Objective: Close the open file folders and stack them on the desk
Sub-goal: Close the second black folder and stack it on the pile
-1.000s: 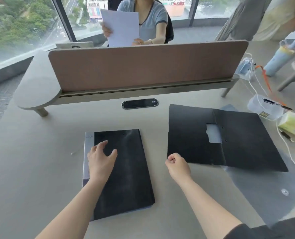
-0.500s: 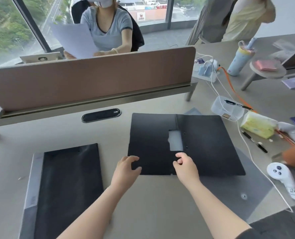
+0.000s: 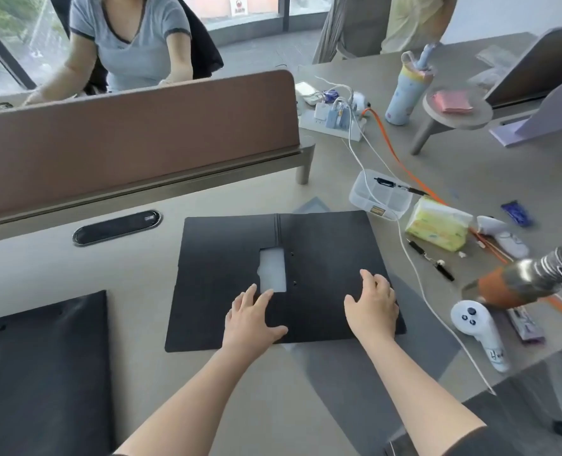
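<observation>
On the counter both hands, left and right, lie flat, fingers spread, gripping nothing, on the open black folder; closed folder lies left

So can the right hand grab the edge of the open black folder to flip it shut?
Probably yes. The right hand already lies flat on the open folder, near its right edge, with nothing on that half. The white cable runs just beside it, apart.
</observation>
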Demonstrator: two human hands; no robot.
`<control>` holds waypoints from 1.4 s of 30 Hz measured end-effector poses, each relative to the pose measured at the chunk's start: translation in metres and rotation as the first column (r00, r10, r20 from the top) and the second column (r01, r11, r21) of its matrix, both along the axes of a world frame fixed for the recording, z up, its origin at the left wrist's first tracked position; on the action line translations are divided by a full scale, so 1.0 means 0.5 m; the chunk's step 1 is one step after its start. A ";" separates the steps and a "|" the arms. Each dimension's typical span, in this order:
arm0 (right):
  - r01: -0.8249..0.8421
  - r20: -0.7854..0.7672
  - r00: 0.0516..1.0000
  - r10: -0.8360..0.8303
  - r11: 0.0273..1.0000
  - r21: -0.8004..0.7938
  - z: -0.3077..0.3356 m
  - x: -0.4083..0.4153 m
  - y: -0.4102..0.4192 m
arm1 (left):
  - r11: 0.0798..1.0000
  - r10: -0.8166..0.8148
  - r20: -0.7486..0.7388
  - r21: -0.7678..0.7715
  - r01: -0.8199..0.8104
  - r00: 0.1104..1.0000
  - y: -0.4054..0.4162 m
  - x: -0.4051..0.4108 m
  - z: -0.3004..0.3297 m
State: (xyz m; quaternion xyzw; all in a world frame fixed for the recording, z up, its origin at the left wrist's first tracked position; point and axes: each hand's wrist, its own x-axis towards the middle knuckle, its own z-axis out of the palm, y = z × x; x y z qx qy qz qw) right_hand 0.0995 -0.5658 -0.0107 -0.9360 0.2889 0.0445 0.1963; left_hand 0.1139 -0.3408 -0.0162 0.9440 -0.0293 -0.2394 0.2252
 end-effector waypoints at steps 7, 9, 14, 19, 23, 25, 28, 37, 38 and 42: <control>0.138 -0.100 0.986 -0.133 0.989 0.044 -0.009 0.010 -0.070 | 0.993 -0.039 -0.054 0.113 0.045 0.998 -0.045 0.013 -0.012; 0.180 -0.105 0.980 -0.170 0.980 0.090 -0.013 0.012 -0.078 | 0.990 -0.043 -0.058 0.130 0.051 0.997 -0.050 0.016 -0.013; 0.292 -0.073 0.956 -0.283 0.929 0.227 -0.015 0.018 -0.093 | 0.988 -0.040 -0.049 0.149 0.047 0.998 -0.045 0.022 -0.021; 0.358 -0.078 0.933 -0.351 0.883 0.305 -0.019 0.021 -0.112 | 0.987 -0.046 -0.042 0.154 0.052 0.998 -0.041 0.026 -0.023; 0.354 -0.039 0.928 -0.371 0.845 0.401 -0.014 0.020 -0.120 | 0.987 -0.045 -0.041 0.151 0.051 0.998 -0.036 0.027 -0.024; 0.335 -0.007 0.928 -0.372 0.829 0.448 -0.010 0.020 -0.122 | 0.989 -0.038 -0.038 0.145 0.043 0.999 -0.033 0.028 -0.023; 0.325 0.035 0.917 -0.398 0.794 0.514 0.000 0.018 -0.122 | 0.994 -0.013 -0.031 0.108 0.017 0.999 -0.028 0.027 -0.019; 0.239 0.137 0.871 -0.473 0.650 0.721 0.055 0.019 -0.100 | 0.923 0.323 0.006 -0.225 -0.313 0.946 0.038 0.052 0.058; 0.229 0.138 0.866 -0.481 0.625 0.746 0.061 0.018 -0.094 | 0.902 0.359 -0.001 -0.258 -0.347 0.933 0.049 0.058 0.072; 0.155 0.142 0.852 -0.504 0.502 0.851 0.088 0.015 -0.058 | 0.819 0.445 -0.084 -0.366 -0.443 0.892 0.091 0.074 0.123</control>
